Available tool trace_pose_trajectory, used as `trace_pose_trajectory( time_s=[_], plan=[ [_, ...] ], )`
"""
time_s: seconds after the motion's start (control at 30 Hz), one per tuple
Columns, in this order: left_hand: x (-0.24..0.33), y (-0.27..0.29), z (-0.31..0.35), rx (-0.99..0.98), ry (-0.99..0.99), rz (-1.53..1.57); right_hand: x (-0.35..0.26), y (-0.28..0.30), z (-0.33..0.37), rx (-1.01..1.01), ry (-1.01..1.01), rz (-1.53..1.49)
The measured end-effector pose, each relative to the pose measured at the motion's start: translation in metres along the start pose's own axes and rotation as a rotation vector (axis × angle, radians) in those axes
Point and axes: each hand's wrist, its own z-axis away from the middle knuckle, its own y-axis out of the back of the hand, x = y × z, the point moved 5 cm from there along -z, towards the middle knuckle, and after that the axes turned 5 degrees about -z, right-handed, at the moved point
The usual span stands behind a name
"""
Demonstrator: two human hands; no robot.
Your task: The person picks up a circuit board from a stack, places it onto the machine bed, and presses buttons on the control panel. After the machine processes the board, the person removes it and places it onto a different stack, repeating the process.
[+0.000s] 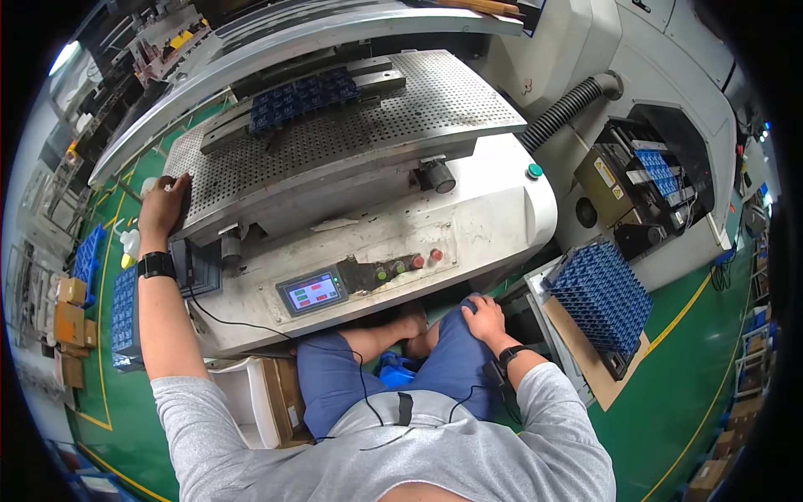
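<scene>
I sit in front of a white machine [468,226] with a perforated metal table [393,125]. My left hand [163,209] rests flat on the table's left corner, holding nothing. My right hand [483,316] lies on my right knee, fingers loosely bent, empty. A blue tray of small parts [303,99] sits on the rails at the back of the table. A small touch screen [313,292] and round buttons [407,264] are on the front panel between my hands.
A stack of blue trays [602,294] stands on a board at my right. Further blue trays [124,314] and cardboard boxes [71,322] are on the green floor at left. A black corrugated hose [565,110] leads to a second machine [661,180].
</scene>
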Motion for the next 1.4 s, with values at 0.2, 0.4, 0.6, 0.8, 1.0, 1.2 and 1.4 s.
trace_pose_trajectory(
  time_s=[0.2,0.4,0.6,0.8,1.0,1.2,1.4],
  plan=[
    [-0.001,-0.001,-0.001,0.01,-0.025,0.03,-0.014,-0.007,-0.006,-0.027,-0.03,0.096],
    [-0.003,-0.004,-0.003,-0.001,-0.03,0.006,0.002,0.007,0.002,-0.002,-0.018,-0.006],
    [-0.004,-0.005,-0.004,-0.002,-0.012,0.026,-0.017,-0.007,-0.003,-0.041,-0.032,0.074],
    [0.0,0.0,0.0,0.023,-0.027,0.023,-0.002,0.009,0.002,-0.028,-0.08,0.014],
    [0.003,0.001,0.002,0.024,-0.018,0.013,-0.022,-0.003,0.0,-0.02,-0.013,0.068],
    [0.005,0.003,0.003,0.016,-0.028,0.018,-0.008,0.008,0.001,-0.026,-0.067,0.024],
    [0.0,0.0,0.0,0.013,-0.008,0.019,-0.016,0.0,0.0,-0.012,-0.006,0.017]
  ],
)
